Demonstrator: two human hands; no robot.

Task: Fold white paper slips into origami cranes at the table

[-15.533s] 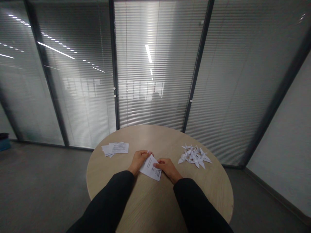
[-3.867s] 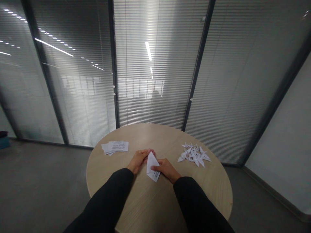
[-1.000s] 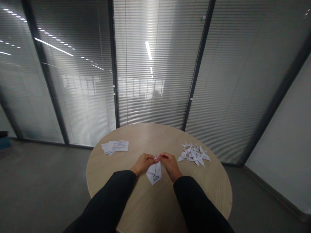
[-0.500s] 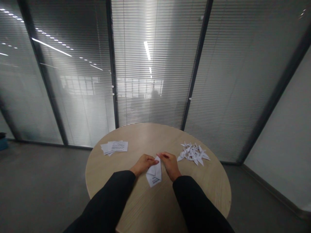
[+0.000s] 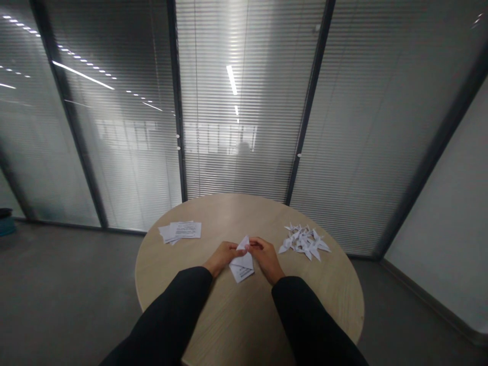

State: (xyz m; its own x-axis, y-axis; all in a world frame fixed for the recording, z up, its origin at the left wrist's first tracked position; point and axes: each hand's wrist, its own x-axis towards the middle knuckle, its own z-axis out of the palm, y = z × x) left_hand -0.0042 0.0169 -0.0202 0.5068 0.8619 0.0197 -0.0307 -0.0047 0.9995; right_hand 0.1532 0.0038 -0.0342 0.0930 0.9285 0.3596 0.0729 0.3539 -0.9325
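Observation:
Between my hands is a folded sheet of white paper (image 5: 242, 264), with print showing on its lower part and a pointed tip at the top. My left hand (image 5: 224, 256) pinches its left side, thumb on top. From the right, my right hand (image 5: 264, 255) is closed on the paper's edge near the tip, thumb close to the left thumb. Some of the fingers are hidden behind the paper. Several folded white paper cranes (image 5: 305, 241) lie heaped to the right of my right hand.
A few printed paper sheets (image 5: 186, 230) lie overlapping at the left of the round wooden table (image 5: 229, 211). Glass partitions with blinds (image 5: 236, 173) stand behind it. A blue bin (image 5: 6, 224) is on the floor at far left.
The folded paper has shifted up and away from me, so its tip now sticks out above my fingers. Both thumbs have come closer together on it.

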